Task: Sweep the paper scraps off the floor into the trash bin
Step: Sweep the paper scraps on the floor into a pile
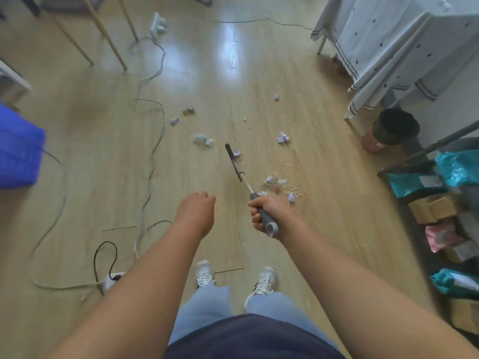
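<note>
My right hand (264, 211) grips the grey handle of a broom pole (239, 171); the pole points away from me and down toward the wooden floor, and no brush head shows at its dark far end. My left hand (198, 203) hangs beside it, fingers curled, holding nothing. Crumpled paper scraps lie scattered ahead: a pile (281, 185) just right of the pole, one scrap (283, 137) farther right, a pale wad (203, 140) left of the pole tip, and small ones (174, 121) beyond. A trash bin (391, 130) with a black liner stands at the right.
Cables (153, 151) snake across the floor on the left, with a power strip (112, 279) near my feet. A blue crate (18, 149) sits at far left. A cloth-covered table (388, 47) stands at back right, a rack with boxes and teal bags (440, 198) at right, chair legs (108, 35) at back left.
</note>
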A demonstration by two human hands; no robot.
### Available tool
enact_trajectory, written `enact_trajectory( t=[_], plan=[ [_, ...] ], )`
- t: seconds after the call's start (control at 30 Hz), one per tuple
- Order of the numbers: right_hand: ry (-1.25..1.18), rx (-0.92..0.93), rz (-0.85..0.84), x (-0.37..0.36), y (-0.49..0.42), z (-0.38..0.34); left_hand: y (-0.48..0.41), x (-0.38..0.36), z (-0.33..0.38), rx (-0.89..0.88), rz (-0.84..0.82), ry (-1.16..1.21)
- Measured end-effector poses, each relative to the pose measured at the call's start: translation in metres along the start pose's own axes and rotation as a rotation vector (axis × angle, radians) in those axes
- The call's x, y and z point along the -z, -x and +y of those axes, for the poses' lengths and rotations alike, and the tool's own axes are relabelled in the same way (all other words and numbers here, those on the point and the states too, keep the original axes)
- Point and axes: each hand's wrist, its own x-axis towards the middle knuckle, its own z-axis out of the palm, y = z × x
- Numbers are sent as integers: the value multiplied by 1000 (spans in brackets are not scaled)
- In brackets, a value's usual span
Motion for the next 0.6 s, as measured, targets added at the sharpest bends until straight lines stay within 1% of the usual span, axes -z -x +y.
enact_trajectory(
  t=[0.07,0.1,0.13,0.3,0.43,0.6],
  plan=[
    [55,-35,-43,-31,-5,3,6,-1,-25,17,-1,6],
    [71,-48,-51,-35,-6,6,7,-2,-28,17,-9,1],
    [91,-65,-68,-55,-10,6,10,-3,-46,34,-13,5],
    [99,-116,-111,-118,-21,9,16,0,-109,79,-14,21],
    [91,-114,-128,-158,-29,3,16,5,-154,127,1,41],
    [-12,-120,-151,-180,-48,-25,6,8,-181,187,-7,87]
  ],
)
